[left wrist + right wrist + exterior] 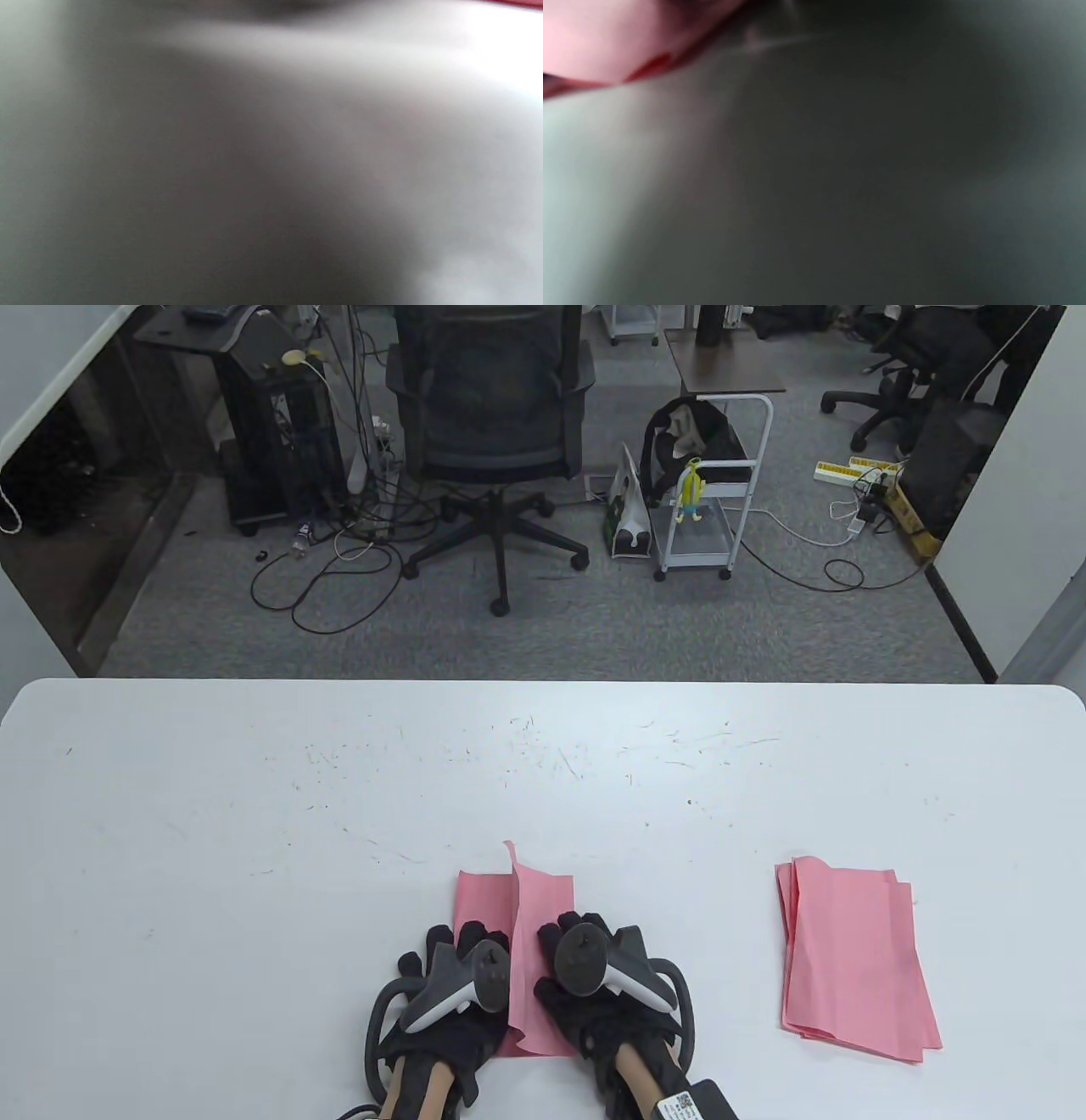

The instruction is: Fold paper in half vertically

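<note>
At the near edge of the white desk (254, 814), in the table view, a pink paper (543, 899) lies flat with both gloved hands resting on it. The left hand (450, 984) presses on the left portion of the sheet, fingers extended toward the far side; the right hand (594, 976) presses on the right portion, fingers likewise extended. A raised fold line runs from near to far between the two hands, and the right portion of the sheet overlaps the left, with a small pointed corner standing up at the far end. Neither hand's grip closes around the sheet; the palms and fingers lie flat against it, and each hand carries a tracker on its back. A stack of pink sheets (857, 959) lies on the right side of the desk, well apart from the hands. Beyond the far edge of the desk, an office chair (492, 415) and a white cart (721, 500) stand on the grey floor. The left wrist view is blurred: it shows grey surface and a thin red-pink strip (522, 3) at the top right corner, with no fingers discernible. The right wrist view is also blurred: pink paper (598, 38) fills the top left corner above grey surface.
</note>
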Motion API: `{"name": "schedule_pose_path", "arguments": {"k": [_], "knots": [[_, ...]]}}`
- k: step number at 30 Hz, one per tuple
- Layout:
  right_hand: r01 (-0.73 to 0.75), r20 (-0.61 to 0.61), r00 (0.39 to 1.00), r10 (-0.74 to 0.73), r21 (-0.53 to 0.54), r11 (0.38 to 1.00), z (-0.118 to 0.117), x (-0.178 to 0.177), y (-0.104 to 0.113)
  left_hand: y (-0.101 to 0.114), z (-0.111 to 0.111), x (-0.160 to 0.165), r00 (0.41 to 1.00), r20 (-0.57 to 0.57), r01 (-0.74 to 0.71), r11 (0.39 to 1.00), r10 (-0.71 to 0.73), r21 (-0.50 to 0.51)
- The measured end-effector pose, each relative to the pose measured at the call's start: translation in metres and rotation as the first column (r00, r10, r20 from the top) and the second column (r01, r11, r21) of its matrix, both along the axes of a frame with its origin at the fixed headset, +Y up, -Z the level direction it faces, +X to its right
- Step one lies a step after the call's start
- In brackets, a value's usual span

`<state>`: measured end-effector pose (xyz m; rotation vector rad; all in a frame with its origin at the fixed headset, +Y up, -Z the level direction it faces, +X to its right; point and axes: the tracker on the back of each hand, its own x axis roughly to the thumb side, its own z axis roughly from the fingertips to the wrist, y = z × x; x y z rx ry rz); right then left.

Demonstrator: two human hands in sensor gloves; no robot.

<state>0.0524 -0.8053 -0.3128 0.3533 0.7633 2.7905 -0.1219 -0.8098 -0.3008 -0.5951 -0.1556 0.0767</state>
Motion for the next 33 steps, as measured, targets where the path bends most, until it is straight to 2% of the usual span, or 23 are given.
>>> {"name": "schedule_pose_path", "arguments": {"k": [4, 10, 15, 19, 23, 27, 30, 33], "knots": [[-0.078, -0.020, 0.997, 0.078, 0.002, 0.997, 0.001, -0.004, -0.002, 0.000, 0.000, 0.000, 1.000, 0.001, 0.004, 1.000, -0.004, 0.000], [-0.061, -0.022, 0.998, 0.060, -0.023, 0.998, 0.001, -0.003, -0.005, 0.001, 0.000, 0.000, 1.000, 0.001, 0.017, 1.000, -0.017, 0.005], [-0.063, -0.024, 0.998, 0.062, -0.025, 0.998, 0.001, -0.003, -0.004, 0.005, -0.001, -0.003, 1.000, -0.002, 0.027, 0.999, -0.027, 0.046], [-0.060, -0.023, 0.998, 0.059, -0.027, 0.998, 0.001, -0.003, -0.004, 0.016, -0.002, -0.021, 0.998, -0.059, -0.006, 0.994, 0.013, 0.111], [-0.059, -0.023, 0.998, 0.058, -0.029, 0.998, 0.001, -0.003, -0.004, 0.026, -0.001, -0.048, 0.975, -0.169, -0.111, 0.978, 0.141, 0.179], [-0.057, -0.023, 0.998, 0.057, -0.030, 0.998, 0.001, -0.002, -0.004, 0.041, 0.004, -0.062, 0.938, -0.233, -0.177, 0.933, 0.256, 0.312], [-0.058, -0.023, 0.998, 0.057, -0.031, 0.998, 0.001, -0.002, -0.004, 0.049, 0.007, -0.054, 0.945, -0.196, -0.178, 0.916, 0.260, 0.359], [-0.057, -0.023, 0.998, 0.057, -0.031, 0.998, 0.001, -0.002, -0.005, 0.052, 0.010, -0.035, 0.977, -0.105, -0.136, 0.925, 0.184, 0.355]]}}
